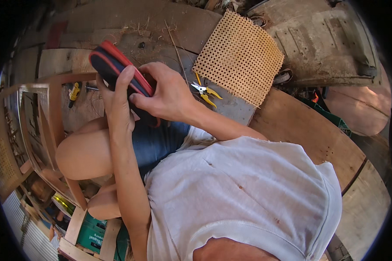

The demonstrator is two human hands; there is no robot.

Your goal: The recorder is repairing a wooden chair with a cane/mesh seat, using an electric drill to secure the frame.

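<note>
Via my remote feed: L hand (117, 89) and R hand (169, 92) both grip a red-and-black case (106, 65), held tilted in front of blue shorts (154, 141). IMO best w/ L bracing it, R pressure light; contents, if any, hidden, so avoid sharp tipping.

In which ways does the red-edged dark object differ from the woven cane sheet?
The left hand and right hand hold the red-edged dark object, while neither holds the woven cane sheet. The object is dark and red; the sheet is tan. The object is narrow with a rounded end; the sheet is broad, with many small holes.
</note>
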